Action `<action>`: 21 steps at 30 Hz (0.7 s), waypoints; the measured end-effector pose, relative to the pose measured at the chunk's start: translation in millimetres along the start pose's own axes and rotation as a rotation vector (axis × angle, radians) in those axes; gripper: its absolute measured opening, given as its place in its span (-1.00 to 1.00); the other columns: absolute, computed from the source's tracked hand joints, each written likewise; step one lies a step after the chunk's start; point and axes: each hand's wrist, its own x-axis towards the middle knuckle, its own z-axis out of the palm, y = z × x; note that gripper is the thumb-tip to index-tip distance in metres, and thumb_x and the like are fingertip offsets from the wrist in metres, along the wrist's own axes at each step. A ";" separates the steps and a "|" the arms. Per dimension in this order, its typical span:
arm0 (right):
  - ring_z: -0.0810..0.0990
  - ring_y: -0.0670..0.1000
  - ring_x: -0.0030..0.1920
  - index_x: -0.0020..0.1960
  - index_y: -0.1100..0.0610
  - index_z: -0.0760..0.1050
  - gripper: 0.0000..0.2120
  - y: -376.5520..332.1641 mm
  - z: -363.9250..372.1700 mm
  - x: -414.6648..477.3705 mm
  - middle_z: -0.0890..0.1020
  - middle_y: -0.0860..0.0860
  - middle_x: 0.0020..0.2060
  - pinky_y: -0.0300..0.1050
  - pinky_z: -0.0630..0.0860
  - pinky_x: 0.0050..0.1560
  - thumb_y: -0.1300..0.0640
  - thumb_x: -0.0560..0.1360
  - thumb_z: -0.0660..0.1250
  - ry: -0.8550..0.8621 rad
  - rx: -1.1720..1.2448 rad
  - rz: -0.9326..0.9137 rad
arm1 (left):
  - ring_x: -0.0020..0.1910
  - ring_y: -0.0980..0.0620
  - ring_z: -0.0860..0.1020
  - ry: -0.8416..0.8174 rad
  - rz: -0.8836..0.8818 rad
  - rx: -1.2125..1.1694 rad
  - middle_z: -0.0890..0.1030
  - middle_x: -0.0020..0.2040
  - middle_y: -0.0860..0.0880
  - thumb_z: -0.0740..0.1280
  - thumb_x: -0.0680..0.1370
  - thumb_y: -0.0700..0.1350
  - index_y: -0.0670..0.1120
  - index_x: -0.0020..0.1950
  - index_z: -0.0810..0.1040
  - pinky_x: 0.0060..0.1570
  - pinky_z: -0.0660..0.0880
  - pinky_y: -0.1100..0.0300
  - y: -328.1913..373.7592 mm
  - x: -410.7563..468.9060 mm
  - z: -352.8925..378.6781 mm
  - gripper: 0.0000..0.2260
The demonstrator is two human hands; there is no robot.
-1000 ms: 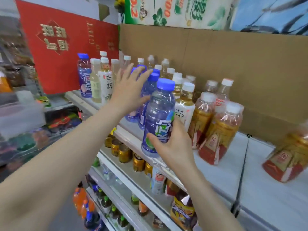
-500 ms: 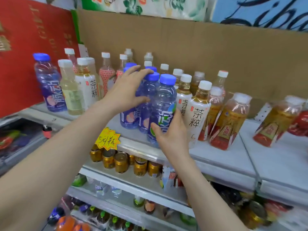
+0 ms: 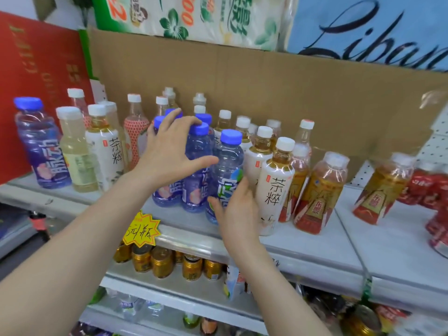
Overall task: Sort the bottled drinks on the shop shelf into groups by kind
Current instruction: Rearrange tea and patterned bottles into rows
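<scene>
shelf lip (image 3: 303, 241): smooth pale painted metal, looks slick; I'd slide the bottles, not lift them; yellow star price tag (image 3: 140, 231) hangs at 7 o'clock of the group
right hand (image 3: 234, 212): fingers loose and fairly flat against the low right side of the front blue-cap bottle (image 3: 226, 170), thumb on its label; a nudge, not a wrap-around grip
front blue-cap bottle: clear ribbed plastic, waisted, glossy sleeve; upright near the shelf front, just beside its mates at 10 o'clock; push low near the base so it doesn't tip
left hand (image 3: 169, 154): splayed wide over the caps and shoulders of the blue-cap group (image 3: 194, 190); steadying, not clamping
blue-cap group: mid-shelf, where the sorting is going on; round bases packed tight, so I'd herd them as one block
white tea bottle (image 3: 274, 190): at 3 o'clock, just beside the right hand; tall, narrow, probably easy to knock
stray blue-cap bottle (image 3: 42, 151): well off at 9 o'clock by the red box (image 3: 36, 81); my guess is it belongs with the group
cardboard backing (image 3: 242, 81): matte brown, 12 o'clock, behind everything
</scene>
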 end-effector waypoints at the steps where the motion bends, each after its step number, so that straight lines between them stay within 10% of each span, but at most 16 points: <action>1: 0.49 0.03 0.29 0.50 0.13 0.16 -0.25 -1.5 -0.9 -1.7 0.44 0.05 0.32 -0.10 0.51 0.17 -0.14 0.49 0.44 0.008 -0.041 -0.001 | 0.58 0.06 0.02 0.005 0.013 0.013 0.35 0.45 0.10 0.39 0.37 0.39 0.06 0.40 0.33 0.43 0.06 -0.31 -0.9 -0.3 1.4 -0.29; 5: 0.37 0.10 0.43 0.61 0.12 -0.24 -0.03 -18.5 -6.3 -8.3 0.09 0.14 0.55 -0.08 0.52 0.22 -0.05 0.54 0.40 0.073 -0.122 -0.103 | 0.57 0.03 0.07 0.007 0.063 0.071 0.36 0.45 0.12 0.24 0.33 0.50 0.12 0.40 0.33 0.38 0.15 -0.38 -8.3 2.7 3.0 -0.25; 16: 0.36 0.13 0.42 0.61 0.14 -0.34 -0.07 -37.9 -7.3 15.4 0.05 0.17 0.58 -0.11 0.53 0.13 -0.02 0.61 0.32 0.093 -0.324 -0.075 | 0.46 -0.02 0.30 0.048 0.159 0.083 0.47 0.37 0.07 0.18 0.44 0.36 0.11 0.38 0.41 0.30 0.27 -0.34 -26.3 4.9 2.7 -0.41; 21: 0.54 0.08 0.20 0.51 0.19 0.30 -0.42 -24.1 -42.6 -11.2 0.55 0.09 0.24 -0.09 0.55 0.09 0.14 0.55 0.40 0.361 -0.294 -0.304 | 0.46 -0.17 0.31 0.105 0.176 0.111 0.53 0.31 -0.03 0.14 0.53 0.28 -0.02 0.31 0.51 0.44 0.03 -0.31 -18.8 7.8 2.9 -0.48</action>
